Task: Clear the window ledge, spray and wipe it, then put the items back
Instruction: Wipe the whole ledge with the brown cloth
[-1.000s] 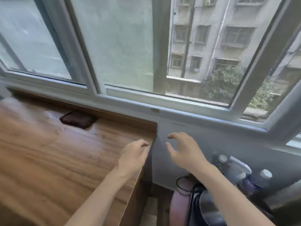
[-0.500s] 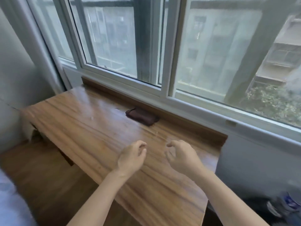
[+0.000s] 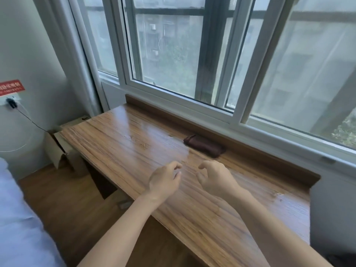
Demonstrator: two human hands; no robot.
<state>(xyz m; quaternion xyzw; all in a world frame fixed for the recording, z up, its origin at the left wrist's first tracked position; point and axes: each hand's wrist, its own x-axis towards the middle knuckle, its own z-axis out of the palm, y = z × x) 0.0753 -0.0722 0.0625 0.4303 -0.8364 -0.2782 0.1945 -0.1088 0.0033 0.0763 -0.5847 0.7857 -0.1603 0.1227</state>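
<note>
Overhead, daylight is glaring off the wooden ledge (image 3: 134,143) under the sliding window (image 3: 173,54) — a dark brown cloth (image 3: 204,145) is lying at its far edge. Nearer, the left hand (image 3: 163,180) and right hand (image 3: 215,179) are hovering side by side, fingers loosely curled, holding nothing.

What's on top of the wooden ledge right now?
Only a dark brown folded cloth lies on the wooden ledge, against its back rim. Both hands hover above it, holding nothing. The near right part is hidden by the forearms.
</note>
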